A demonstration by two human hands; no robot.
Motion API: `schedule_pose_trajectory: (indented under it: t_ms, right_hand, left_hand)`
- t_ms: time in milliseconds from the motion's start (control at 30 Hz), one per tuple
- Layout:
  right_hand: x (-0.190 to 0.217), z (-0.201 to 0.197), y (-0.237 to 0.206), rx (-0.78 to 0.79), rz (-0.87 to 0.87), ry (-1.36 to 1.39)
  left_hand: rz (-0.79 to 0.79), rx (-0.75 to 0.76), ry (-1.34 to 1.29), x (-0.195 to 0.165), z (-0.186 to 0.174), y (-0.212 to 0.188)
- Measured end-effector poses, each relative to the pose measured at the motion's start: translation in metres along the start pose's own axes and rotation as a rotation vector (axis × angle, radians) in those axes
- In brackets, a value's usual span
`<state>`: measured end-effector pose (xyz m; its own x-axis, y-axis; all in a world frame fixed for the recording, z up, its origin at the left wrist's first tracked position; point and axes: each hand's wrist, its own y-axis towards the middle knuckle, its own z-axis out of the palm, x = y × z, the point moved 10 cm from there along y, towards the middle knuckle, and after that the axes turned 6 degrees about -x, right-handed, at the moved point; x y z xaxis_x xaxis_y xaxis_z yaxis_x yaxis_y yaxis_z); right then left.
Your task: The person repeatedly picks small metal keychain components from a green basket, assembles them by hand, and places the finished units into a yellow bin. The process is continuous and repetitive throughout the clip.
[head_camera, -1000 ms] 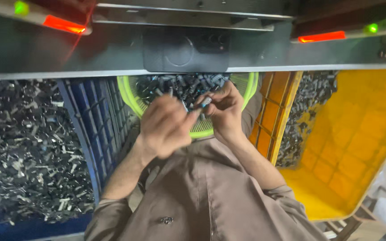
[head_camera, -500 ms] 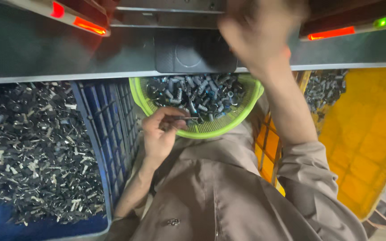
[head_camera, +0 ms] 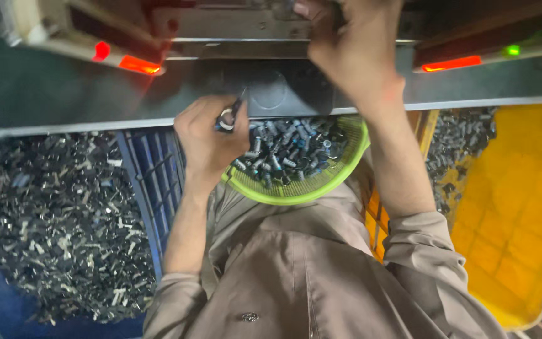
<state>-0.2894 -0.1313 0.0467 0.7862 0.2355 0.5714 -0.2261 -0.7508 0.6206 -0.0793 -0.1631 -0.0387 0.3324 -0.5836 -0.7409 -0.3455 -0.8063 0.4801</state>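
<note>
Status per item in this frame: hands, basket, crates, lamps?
left hand: closed on a small part, raised over the basket edge
right hand: up at the machine, grip unclear
green basket: on lap, holds dark small parts
blue crate: heaped with parts
yellow crate: mostly bare, parts at the far end
red lamps: lit
green lamp: lit

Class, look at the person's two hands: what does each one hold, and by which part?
The left hand pinches a small dark part with a ring end by its middle. The right hand reaches up at the machine; any hold there cannot be told.
</note>
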Motion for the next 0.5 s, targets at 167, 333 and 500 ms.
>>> schedule_pose_trajectory:
  t_ms: [167, 333, 500]
  right_hand:
    - [0.051, -0.027, -0.044, -0.114, -0.182, -0.222]
    - [0.050, -0.003, -0.106, -0.083, 0.020, 0.177]
    - [0.047, 0.014, -0.137, 0.032, 0.013, 0.185]
  left_hand:
    - [0.060, 0.134, 0.011, -0.012, 0.001, -0.003]
    - [0.059, 0.068, 0.073, -0.018, 0.001, -0.004]
    - [0.039, 0.055, 0.081, -0.023, 0.004, -0.003]
